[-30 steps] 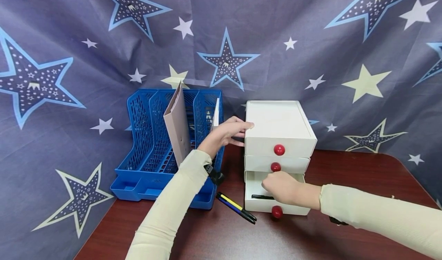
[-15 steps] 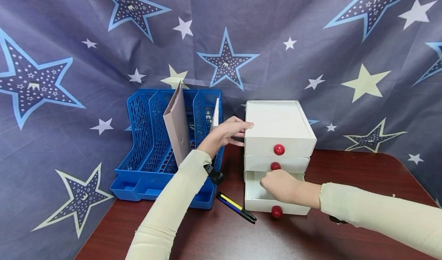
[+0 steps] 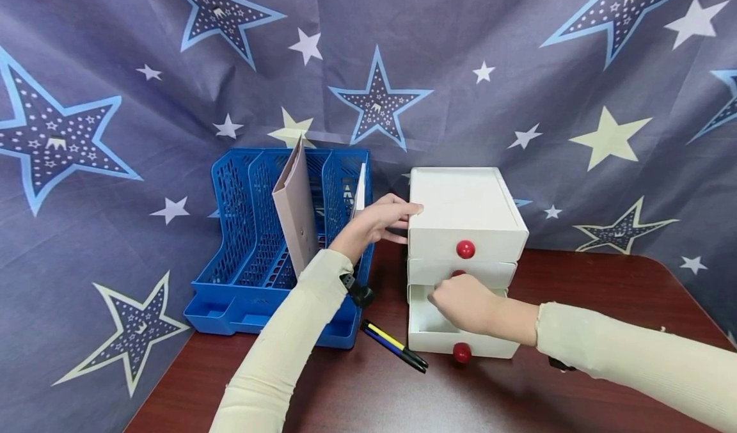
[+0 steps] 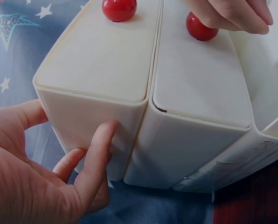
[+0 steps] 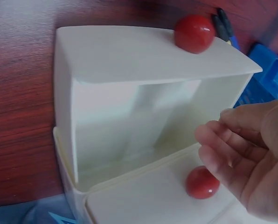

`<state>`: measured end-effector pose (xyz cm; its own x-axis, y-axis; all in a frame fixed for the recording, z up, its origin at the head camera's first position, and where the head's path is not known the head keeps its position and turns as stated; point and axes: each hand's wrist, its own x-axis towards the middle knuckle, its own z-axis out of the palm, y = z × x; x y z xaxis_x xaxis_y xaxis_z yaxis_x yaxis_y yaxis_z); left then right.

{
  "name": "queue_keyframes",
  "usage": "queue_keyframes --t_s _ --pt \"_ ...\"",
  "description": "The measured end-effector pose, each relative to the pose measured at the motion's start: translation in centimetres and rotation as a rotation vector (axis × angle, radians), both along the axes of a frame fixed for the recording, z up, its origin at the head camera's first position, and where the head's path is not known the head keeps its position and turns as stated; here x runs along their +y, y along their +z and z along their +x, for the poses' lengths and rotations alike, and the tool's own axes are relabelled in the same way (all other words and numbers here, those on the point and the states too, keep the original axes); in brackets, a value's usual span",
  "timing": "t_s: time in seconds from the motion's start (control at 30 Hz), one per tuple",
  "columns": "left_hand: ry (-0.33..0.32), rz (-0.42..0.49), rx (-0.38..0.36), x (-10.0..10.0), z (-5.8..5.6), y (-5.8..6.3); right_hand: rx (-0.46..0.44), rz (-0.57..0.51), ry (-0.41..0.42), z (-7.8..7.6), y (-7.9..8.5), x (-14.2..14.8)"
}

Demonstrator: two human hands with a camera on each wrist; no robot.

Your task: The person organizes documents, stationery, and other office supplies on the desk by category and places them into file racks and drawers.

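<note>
A white desktop drawer unit point(image 3: 463, 199) with red round knobs stands on the table, its bottom drawer point(image 3: 419, 339) pulled out. My left hand point(image 3: 387, 219) rests against the unit's left side, thumb at the top edge and fingers on the side wall. Over the pulled-out drawer hovers my right hand point(image 3: 463, 302), near the middle drawer's red knob point(image 5: 202, 182). Its fingers are loosely bent, and the right wrist view shows nothing in them. The front wall hides part of the drawer's inside from the right wrist camera; no pen shows there.
Two pens point(image 3: 394, 346), one yellow and one blue with black ends, lie left of the drawer. A blue file organizer point(image 3: 233, 196) stands further left, holding a pinkish folder point(image 3: 296, 212) and a white item point(image 3: 361, 187). Behind hangs a starry cloth point(image 3: 460, 119).
A dark pen seen at the right hand over the drawer one second ago is out of sight now. The right hand has shifted slightly up and left; the left hand stays put.
</note>
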<state>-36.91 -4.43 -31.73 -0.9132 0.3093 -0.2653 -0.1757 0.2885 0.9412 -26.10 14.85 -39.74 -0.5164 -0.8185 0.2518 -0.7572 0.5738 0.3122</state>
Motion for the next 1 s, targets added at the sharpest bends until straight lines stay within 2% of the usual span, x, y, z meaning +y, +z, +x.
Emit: queue_keyframes --t_s 0.17,0.3,0.4,0.67,0.83,1.0 --pt "-0.004 0.001 -0.003 0.0 0.0 0.0 0.097 -0.005 -0.016 0.6 0.2 -0.5" --pt "-0.005 0.000 -0.004 0.0 0.1 0.0 0.192 -0.025 -0.033 1.8 0.4 -1.4" --pt "-0.003 -0.001 0.004 0.0 0.2 0.0 0.231 -0.085 -0.021 2.8 0.4 -2.3" --pt "0.015 0.005 0.000 -0.2 0.2 -0.1 0.273 -0.277 0.083 4.6 -0.8 -4.9" --pt "0.030 0.017 -0.007 -0.2 0.2 -0.2 0.282 -0.297 0.093 5.2 -1.8 -6.2" --pt "0.024 0.011 -0.004 -0.2 0.2 -0.1 0.264 -0.267 0.069 5.7 -2.9 -7.3"
